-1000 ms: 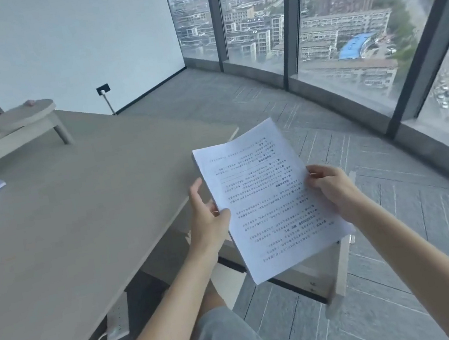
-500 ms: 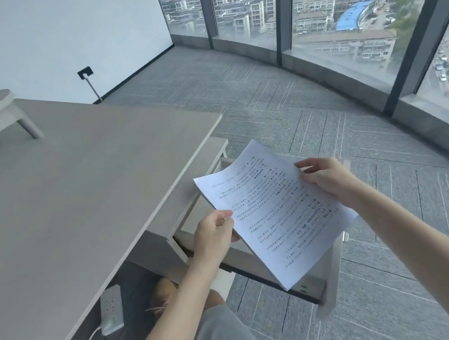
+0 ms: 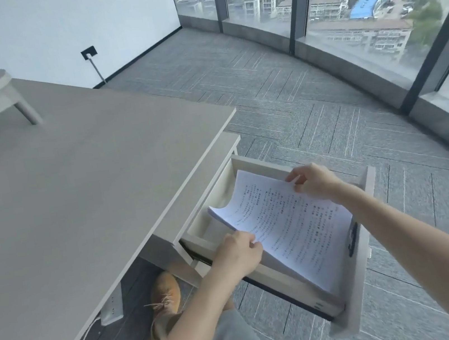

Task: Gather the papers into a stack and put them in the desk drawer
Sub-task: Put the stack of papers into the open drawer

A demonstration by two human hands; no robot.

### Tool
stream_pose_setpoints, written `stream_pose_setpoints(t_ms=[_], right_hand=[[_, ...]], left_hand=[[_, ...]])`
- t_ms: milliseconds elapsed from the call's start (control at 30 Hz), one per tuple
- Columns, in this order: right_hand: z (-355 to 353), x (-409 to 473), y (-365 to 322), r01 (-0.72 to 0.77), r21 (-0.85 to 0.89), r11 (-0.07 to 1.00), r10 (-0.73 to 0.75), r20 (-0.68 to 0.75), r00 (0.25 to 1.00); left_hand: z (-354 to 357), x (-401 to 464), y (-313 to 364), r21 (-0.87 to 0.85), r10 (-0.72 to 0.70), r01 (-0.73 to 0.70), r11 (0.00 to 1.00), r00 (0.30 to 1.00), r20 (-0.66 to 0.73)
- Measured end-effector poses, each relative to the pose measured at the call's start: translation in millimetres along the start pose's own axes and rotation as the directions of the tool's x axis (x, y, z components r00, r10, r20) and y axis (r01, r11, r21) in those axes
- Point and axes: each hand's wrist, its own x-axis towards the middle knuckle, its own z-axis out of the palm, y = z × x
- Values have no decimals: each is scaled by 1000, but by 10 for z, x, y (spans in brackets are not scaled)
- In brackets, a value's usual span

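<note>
White papers [image 3: 288, 227] over open drawer [image 3: 360, 274] | both arms outstretched | left hand [image 3: 238, 253] pinching near edge | right hand [image 3: 315, 182] pinching far edge

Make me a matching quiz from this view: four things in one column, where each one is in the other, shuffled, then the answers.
Things:
1. papers
2. drawer
3. power strip
4. shoe

Places or states:
A. on the floor under the desk
B. pulled open beside the desk
C. hanging below the desk edge, cable trailing down
D. held by the left hand and right hand over the drawer

Pairs: 1-D, 2-B, 3-C, 4-A
</note>
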Motion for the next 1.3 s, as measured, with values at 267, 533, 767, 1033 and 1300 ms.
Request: stream_pose_setpoints(t_ms=[267,533,767,1033,1300], right_hand=[[381,205,131,31,-124,992,-44,-100,994],[560,318,178,-18,-296,955,-10,-95,995],[550,300,151,-25,-304,952,21,-16,1000],[374,39,90,17,-243,970,-36,-74,997],[117,-649,146,51,-249,967,-111,-234,966]], left_hand=[[175,200,-100,349,28,-23,937,1000,-9],[215,267,-84,452,1,-38,891,997,82],[173,288,-37,515,-50,-45,856,984,169],[-144,148,27,457,60,-81,886,996,59],[-874,27,51,360,219,-107,927,932,-288]])
